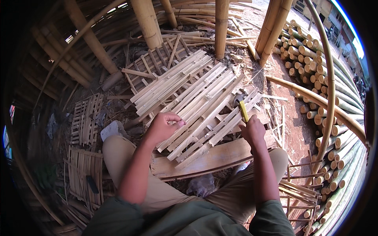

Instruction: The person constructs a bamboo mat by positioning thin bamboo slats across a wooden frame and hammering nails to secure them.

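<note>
The person is sitting low over a lattice panel of split bamboo slats (201,106), which is lying tilted across a broad curved bamboo plank (212,159) just in front of the knees. The left hand (163,126) is resting on the near left edge of the panel, its fingers curled in with the thumb and fingertips pinched together against a slat; whether anything small is being held between them I cannot tell. The right hand (253,131) is closed around a tool with a yellow handle (244,111), which is pointing up and away from the person, and its dark head is sitting on the right end of the panel. The two hands are working well apart, one at each side of the panel.

Off to the left, smaller finished lattice pieces (84,120) are lying on the littered ground, with more (82,177) beside the left knee. Upright bamboo poles (221,27) are standing beyond the panel, and a big stack of cut bamboo stems (334,98) is piled along the right, their round ends facing this way. A long bent bamboo pole (328,78) is arching over that stack. Shavings and offcuts are covering the floor around the work.
</note>
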### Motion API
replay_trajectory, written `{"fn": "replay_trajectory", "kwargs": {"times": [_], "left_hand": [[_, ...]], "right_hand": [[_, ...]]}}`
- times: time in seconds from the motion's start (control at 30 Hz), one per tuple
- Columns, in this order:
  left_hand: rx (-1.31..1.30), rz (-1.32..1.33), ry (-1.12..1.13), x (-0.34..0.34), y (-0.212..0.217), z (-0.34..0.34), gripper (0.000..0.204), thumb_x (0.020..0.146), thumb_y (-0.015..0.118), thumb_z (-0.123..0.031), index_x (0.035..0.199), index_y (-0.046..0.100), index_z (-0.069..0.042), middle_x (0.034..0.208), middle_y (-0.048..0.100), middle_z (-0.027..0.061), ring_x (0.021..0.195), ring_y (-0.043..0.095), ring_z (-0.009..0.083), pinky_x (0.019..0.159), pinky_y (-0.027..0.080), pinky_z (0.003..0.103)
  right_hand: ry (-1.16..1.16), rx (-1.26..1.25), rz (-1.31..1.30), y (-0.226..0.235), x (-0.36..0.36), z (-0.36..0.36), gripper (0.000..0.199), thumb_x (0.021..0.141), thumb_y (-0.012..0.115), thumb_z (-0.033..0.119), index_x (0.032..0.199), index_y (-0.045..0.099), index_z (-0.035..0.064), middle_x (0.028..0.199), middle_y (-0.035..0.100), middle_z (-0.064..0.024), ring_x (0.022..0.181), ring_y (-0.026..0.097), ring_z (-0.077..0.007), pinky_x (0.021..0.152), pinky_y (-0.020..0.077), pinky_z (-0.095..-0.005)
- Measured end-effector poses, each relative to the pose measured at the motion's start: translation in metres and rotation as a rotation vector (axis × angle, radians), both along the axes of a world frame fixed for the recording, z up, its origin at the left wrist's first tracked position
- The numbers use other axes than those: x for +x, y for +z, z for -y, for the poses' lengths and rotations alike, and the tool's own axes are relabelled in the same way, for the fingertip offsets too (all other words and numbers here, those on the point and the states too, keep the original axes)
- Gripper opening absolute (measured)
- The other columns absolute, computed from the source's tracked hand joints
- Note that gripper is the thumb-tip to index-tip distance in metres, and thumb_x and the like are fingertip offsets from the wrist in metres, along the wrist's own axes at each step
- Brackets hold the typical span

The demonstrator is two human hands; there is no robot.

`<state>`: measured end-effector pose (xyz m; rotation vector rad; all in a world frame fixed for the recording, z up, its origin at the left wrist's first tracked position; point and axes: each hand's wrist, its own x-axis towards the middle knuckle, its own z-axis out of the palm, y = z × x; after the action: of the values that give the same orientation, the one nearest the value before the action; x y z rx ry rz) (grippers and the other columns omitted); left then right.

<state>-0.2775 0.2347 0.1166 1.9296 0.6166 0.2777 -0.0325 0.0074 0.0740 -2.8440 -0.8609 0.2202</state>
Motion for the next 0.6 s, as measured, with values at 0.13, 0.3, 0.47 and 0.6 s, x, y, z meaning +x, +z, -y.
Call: {"fn": "replay_trajectory", "kwargs": {"times": [0.13,0.3,0.47,0.6], "left_hand": [[0.258,-0.125,0.049,0.004,-0.018,-0.003,0.015,0.08,0.078,-0.017,0.086,0.073,-0.004,0.115,0.062,0.011,0.108,0.059,0.0222,0.092,0.046,0.035],[0.392,-0.279,0.066,0.01,-0.036,-0.004,0.01,0.076,0.079,-0.018,0.082,0.076,-0.012,0.136,0.051,0.019,0.128,0.047,0.0349,0.108,0.037,0.04],[0.379,-0.343,0.045,0.012,-0.047,-0.008,0.014,0.075,0.081,-0.015,0.085,0.075,-0.007,0.136,0.048,0.0202,0.126,0.049,0.0362,0.107,0.037,0.039],[0.438,-0.345,0.116,0.014,-0.049,-0.013,0.013,0.072,0.08,-0.015,0.082,0.076,-0.009,0.131,0.052,0.0183,0.122,0.051,0.0345,0.105,0.04,0.038]], "right_hand": [[0.001,0.102,-0.004,-0.023,0.016,0.006,0.048,0.077,0.077,0.028,0.096,0.049,-0.006,0.086,0.065,-0.0258,0.08,0.067,-0.0403,0.07,0.0538,-0.0457],[-0.025,0.082,-0.112,-0.023,0.018,0.001,0.037,0.083,0.063,0.014,0.099,0.043,-0.012,0.083,0.065,-0.0294,0.078,0.067,-0.0435,0.07,0.0546,-0.0445],[-0.149,0.13,-0.18,0.006,0.013,-0.003,0.034,0.086,0.062,0.03,0.08,0.066,-0.0041,0.083,0.066,-0.0282,0.082,0.066,-0.0431,0.075,0.0522,-0.0494],[-0.176,0.246,-0.333,0.008,0.012,-0.003,0.047,0.085,0.066,0.04,0.083,0.064,-0.0067,0.08,0.065,-0.0289,0.079,0.066,-0.043,0.073,0.0512,-0.0473]]}}
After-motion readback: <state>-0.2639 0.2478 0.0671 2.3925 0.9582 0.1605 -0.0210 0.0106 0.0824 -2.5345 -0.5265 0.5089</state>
